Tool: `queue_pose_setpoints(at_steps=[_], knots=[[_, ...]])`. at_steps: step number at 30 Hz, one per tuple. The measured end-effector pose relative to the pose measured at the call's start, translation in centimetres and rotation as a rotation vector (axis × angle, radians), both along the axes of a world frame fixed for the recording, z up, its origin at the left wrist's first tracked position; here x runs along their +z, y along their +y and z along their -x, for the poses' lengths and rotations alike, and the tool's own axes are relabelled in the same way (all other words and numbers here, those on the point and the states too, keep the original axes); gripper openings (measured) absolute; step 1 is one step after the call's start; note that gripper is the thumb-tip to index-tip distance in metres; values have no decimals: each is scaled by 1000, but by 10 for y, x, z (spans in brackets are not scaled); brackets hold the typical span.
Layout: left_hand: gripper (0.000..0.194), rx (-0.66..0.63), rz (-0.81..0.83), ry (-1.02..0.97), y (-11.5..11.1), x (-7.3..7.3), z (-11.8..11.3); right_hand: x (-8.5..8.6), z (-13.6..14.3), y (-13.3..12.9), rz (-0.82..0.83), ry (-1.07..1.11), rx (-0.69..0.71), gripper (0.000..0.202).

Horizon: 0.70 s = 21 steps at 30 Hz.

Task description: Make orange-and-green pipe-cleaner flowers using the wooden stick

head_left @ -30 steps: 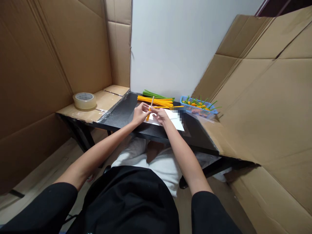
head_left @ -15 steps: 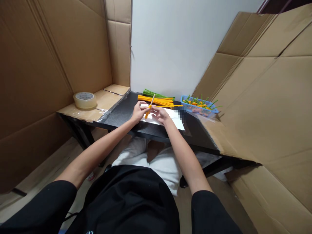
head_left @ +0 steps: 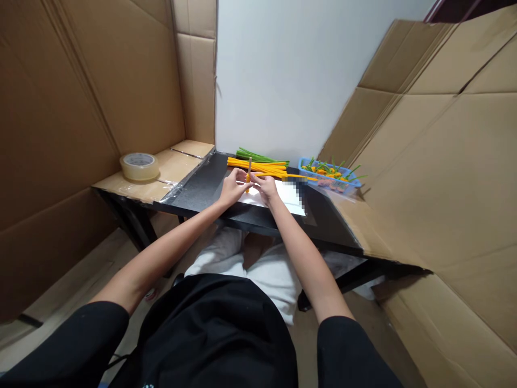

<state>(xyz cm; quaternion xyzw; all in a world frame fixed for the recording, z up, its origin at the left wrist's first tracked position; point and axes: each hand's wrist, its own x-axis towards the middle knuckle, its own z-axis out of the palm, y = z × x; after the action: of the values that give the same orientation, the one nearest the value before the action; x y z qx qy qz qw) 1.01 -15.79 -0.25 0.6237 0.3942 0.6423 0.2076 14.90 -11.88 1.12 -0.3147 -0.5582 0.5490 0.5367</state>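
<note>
My left hand [head_left: 233, 187] is closed around a thin light stick [head_left: 250, 163], which stands nearly upright above the fingers. Orange-yellow fuzzy material is wrapped about its lower part. Close beside it, my right hand [head_left: 265, 187] pinches an orange-yellow pipe cleaner [head_left: 301, 176] whose long free end stretches to the right, to the basket. Both hands are over a white sheet [head_left: 288, 196] on the black table [head_left: 194, 193]. The fingers hide where the pipe cleaner meets the stick.
Behind the hands lie bundles of yellow pipe cleaners [head_left: 258, 165] and green pipe cleaners [head_left: 262, 157]. A blue basket [head_left: 351, 183] at the right holds small yellow-and-green pieces. At left a roll of clear tape [head_left: 139, 167] rests on cardboard. Cardboard walls [head_left: 444, 151] flank the table.
The stick has gone from a rightward tilt to nearly upright. The pipe cleaner's free end now reaches farther right. My right hand has shifted slightly, its fingers closer together.
</note>
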Motion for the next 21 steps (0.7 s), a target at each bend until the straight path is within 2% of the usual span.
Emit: queue_pose_setpoints(at_steps=[4,7,10,15,21], knots=[[33,124,-56,67,-2,2,0,2,-1,-2,69,-10,59,38],[29,119,-49,40,-1,1,1,4,-1,-4,75,-25,54,36],[28,35,16,-67,3,-2,2,6,-2,-6,69,-45,34,32],[38,-200,119,-270,10,-6,3,9,-4,-8,66,-41,74,23],[52,-315,187,-329,9,-3,4,11,-6,-7,74,-43,75,20]])
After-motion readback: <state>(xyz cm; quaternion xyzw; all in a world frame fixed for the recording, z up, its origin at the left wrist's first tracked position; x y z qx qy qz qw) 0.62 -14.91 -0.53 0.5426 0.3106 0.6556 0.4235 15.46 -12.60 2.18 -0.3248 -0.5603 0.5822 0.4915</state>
